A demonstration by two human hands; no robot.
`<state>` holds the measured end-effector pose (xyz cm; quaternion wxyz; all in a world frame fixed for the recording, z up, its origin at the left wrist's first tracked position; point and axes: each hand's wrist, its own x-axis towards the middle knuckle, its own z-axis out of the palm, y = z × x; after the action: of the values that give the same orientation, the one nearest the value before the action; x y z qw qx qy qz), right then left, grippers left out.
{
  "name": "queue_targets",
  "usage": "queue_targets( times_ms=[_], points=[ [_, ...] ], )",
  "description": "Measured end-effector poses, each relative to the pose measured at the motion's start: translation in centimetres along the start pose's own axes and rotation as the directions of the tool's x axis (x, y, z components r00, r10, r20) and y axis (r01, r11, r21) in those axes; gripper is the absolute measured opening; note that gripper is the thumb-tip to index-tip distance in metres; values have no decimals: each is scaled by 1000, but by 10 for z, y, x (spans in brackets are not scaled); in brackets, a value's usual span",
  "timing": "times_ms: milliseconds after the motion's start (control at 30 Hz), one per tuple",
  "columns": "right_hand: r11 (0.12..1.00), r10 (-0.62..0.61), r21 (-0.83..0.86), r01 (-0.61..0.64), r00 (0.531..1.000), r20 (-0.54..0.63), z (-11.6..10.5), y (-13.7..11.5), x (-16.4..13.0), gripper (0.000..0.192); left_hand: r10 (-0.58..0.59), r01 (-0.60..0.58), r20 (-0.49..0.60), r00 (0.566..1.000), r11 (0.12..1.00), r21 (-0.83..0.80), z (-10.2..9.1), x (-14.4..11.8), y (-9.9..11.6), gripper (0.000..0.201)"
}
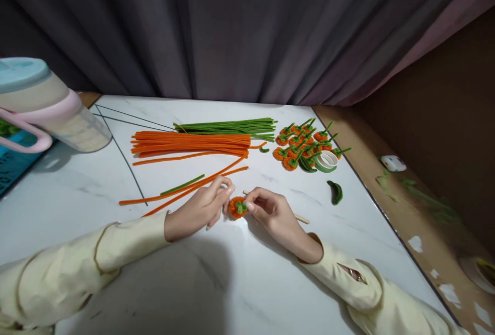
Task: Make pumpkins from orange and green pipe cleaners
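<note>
Squarely between both hands' fingers [227, 194]: the orange pipe-cleaner flower [237, 207].

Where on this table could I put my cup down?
Bare marble lies between the sleeves, and more between the jug and the loose orange stems. It is crowded by the orange bundle, finished flowers and tape.

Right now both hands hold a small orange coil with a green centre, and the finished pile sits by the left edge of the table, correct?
Not quite. The head view shows both hands, left and right, on the orange coil, but the finished pile sits toward the table's right edge, beside the tape roll.
</note>
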<state>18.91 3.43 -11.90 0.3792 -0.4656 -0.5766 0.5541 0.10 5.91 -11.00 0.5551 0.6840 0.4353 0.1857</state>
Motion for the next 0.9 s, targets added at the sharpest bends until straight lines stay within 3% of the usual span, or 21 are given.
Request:
queue_targets(
  times_ms=[100, 167, 367, 533, 900],
  points=[
    [998, -53, -32, 53, 999, 12, 0, 1, 0, 22, -71, 120, 192, 979, 959, -256, -3, 2, 2, 36],
    [994, -75, -80, 75, 997, -1, 1, 1, 0, 21, -69, 154, 252, 965, 930, -333, -2, 3, 1, 37],
    [969, -208, -158, 188, 971, -117, 0, 5, -2, 20, 46, 20, 149, 988, 910, -415, 3, 2, -8, 39],
    [958, -213, -217, 185, 971, -111, 1, 5, -5, 22, 121, -101, 47, 992, 945, -310, 7, 2, -10, 32],
    [980, -120, -169, 100, 987, -110, 5, 7, -6, 16, 188, -187, -27, 982, 982, 22, 7, -4, -10, 25]
  ],
)
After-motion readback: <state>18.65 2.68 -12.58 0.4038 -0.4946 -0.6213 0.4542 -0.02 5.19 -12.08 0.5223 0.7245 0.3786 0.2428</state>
